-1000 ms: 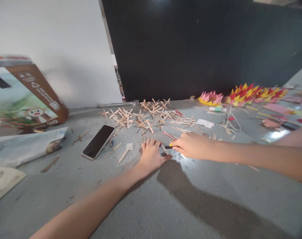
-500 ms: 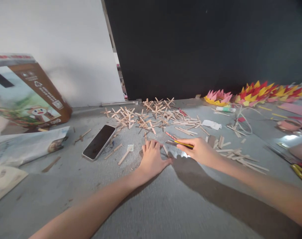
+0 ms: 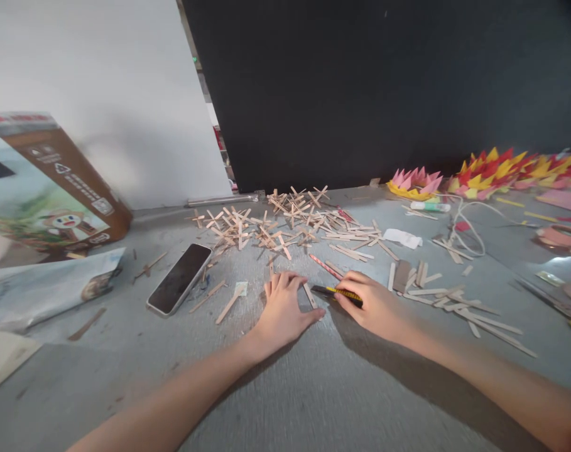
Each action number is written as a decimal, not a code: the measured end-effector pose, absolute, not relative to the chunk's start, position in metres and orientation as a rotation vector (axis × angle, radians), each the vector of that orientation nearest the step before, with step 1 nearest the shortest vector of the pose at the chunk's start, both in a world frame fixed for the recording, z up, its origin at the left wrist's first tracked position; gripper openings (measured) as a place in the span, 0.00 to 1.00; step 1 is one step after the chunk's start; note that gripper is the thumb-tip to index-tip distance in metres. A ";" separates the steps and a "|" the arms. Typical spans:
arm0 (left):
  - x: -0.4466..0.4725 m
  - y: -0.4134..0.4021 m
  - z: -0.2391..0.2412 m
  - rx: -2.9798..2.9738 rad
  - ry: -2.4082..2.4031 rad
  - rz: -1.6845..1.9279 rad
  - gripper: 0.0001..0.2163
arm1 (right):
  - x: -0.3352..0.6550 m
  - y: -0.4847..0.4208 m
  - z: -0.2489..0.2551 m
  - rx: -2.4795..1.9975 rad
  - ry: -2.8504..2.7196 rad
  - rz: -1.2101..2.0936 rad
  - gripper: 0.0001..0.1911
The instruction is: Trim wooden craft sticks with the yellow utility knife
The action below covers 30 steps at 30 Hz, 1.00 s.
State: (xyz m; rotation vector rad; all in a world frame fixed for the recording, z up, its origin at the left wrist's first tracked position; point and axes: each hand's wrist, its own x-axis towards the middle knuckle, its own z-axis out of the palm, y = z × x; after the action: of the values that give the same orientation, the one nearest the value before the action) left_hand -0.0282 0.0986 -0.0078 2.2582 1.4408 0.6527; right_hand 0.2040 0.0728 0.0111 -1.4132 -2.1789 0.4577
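My left hand (image 3: 282,307) rests on the grey tabletop, with its index finger and thumb at the two ends of a short flat wooden stick (image 3: 309,296), holding it down. In my right hand (image 3: 367,304) is a yellow and black utility knife (image 3: 339,294). Its tip points left and lies close beside that stick. Just beyond the knife lies a red patterned pencil (image 3: 323,266). Another wooden stick (image 3: 271,267) shows past the left fingertips. Farther back is a heap of wooden sticks (image 3: 276,223), many joined as crosses.
To the left lie a phone (image 3: 180,279), a plastic bag (image 3: 54,285) and a printed box (image 3: 54,188). On the right are loose sticks (image 3: 455,301), a glue stick (image 3: 429,206), a white cable (image 3: 473,232), scissors (image 3: 549,298) and paper crowns (image 3: 492,172). A black panel (image 3: 384,94) stands behind.
My right hand has lowered the knife toward the table, bringing its tip beside the stick. My left hand stays nearly in place. The view has shifted slightly.
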 end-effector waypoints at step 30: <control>-0.029 0.103 -0.015 1.799 1.058 0.963 0.25 | 0.242 0.129 -0.018 -1.684 -2.095 0.274 0.04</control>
State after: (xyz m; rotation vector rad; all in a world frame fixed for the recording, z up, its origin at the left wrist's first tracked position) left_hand -0.0293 0.1026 -0.0146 1.7991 1.0579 0.9633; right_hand 0.2419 0.1286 -0.0177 -1.6844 -2.0947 0.2742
